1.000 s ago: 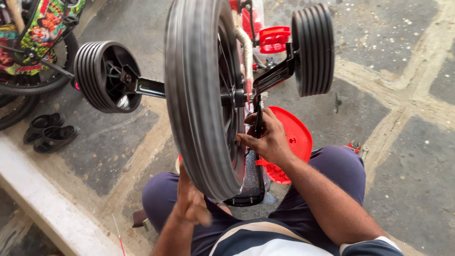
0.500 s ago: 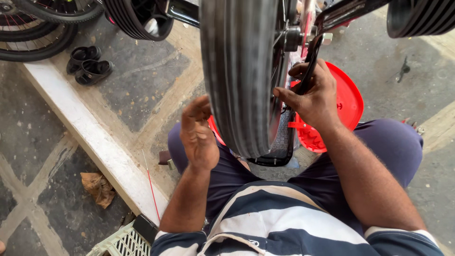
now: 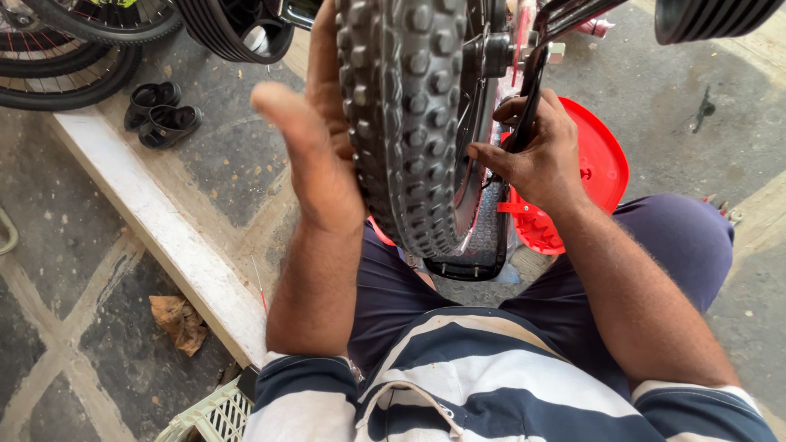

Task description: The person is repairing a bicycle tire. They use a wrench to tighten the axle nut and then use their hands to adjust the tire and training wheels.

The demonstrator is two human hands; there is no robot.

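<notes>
Raised since before, the open left hand point(image 3: 315, 155) flattens against the knobby black rubber tyre point(image 3: 405, 123); the right hand point(image 3: 536, 151) grips a black wrench point(image 3: 528, 102) at the axle, wheel mounted, tightening unfinished.

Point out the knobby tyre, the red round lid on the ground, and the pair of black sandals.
knobby tyre point(image 3: 409, 123), head view, on the studded tread.
red round lid point(image 3: 602, 160), head view, on its flat top right of the hand.
black sandals point(image 3: 162, 115), head view, between the two straps, on the nearer sandal.
</notes>
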